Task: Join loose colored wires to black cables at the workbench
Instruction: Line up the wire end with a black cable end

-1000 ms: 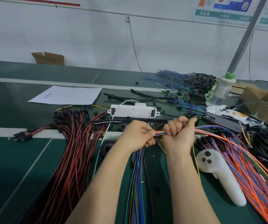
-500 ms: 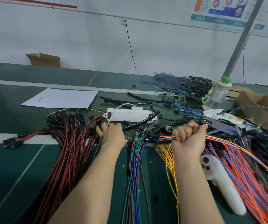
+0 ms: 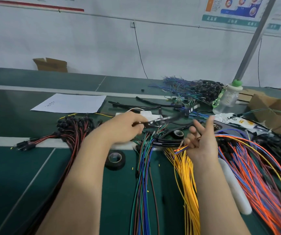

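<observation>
Left hand: out over the middle of the dark green workbench (image 3: 17,167), the left hand (image 3: 124,128) has its fingers curled tight round one end of a thin black cable (image 3: 160,120).
Black cable: blurred, it slants up and to the right from that grip, toward the far tangle of blue and green wires with black plugs (image 3: 192,90).
Right hand: the right hand (image 3: 202,145) is up just beside it, with two fingers straight and spread. The lower fingers are curled in, pinning a small bunch of orange, blue and yellow wires (image 3: 181,148).
Wire ends: they poke out to the left of the right hand, near the black cable but not touching it.
On the bench, left: a thick sheaf of red and black leads (image 3: 72,133) fans out, with a white paper sheet (image 3: 72,103) behind it.
Centre: a roll of black tape (image 3: 115,160) lies flat between the forearms. Green and blue wires (image 3: 143,167) run beside loose yellow wires (image 3: 183,175).
Right: a spread of orange and blue wires (image 3: 255,167) lies there, and a white plastic controller (image 3: 234,184) is tucked against the right forearm.
Far right: a clear bottle with a green cap (image 3: 228,99) stands upright.
</observation>
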Demonstrator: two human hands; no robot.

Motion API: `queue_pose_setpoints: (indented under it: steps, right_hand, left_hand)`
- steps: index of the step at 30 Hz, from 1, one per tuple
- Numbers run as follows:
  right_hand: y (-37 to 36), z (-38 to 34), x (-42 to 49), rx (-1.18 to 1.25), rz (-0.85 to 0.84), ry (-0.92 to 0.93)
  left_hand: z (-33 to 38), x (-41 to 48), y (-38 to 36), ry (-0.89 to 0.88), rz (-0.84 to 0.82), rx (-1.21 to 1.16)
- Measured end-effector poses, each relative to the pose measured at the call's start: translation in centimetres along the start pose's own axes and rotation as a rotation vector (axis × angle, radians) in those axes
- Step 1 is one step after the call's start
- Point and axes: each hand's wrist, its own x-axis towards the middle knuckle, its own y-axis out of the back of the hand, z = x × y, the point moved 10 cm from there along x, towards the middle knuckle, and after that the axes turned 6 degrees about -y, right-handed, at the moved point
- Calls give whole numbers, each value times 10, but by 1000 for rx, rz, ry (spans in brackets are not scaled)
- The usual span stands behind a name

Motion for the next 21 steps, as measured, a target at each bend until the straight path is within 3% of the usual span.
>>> queue_pose_setpoints:
  steps: [3, 5, 6, 8, 10, 11, 12, 16, 19, 21]
  right_hand:
    - [6, 1, -10, -93, -20, -30]
    - [14, 1, -17, -123, -23, -42]
    - [19, 1, -21, -138, -15, -49]
    - [30, 0, -31, -140, 19, -49]
    - [36, -1, -42, -93, 27, -31]
    - [35, 2, -47, -71, 10, -28]
    - [31, 5, -53, -62, -18, -31]
    - [24, 37, -70, -167, -120, -94]
    - [28, 65, -79, -304, -198, -204]
    - [30, 74, -83, -375, -248, -266]
  left_hand:
    - [16, -21, -10, 18, -127, 57]
    - [20, -33, -8, 72, -121, 157]
    - [21, -36, -1, 91, -39, 255]
    - [31, -47, 27, 67, 345, 376]
    - [44, -77, 48, 7, 795, 166]
    - [41, -86, 44, 6, 894, -13]
    - [35, -85, 31, 49, 873, -184]
    - [25, -61, -82, 196, 335, -878]
    - [30, -60, -122, 105, 266, -1376]
    - [27, -59, -128, 57, 282, -1485]
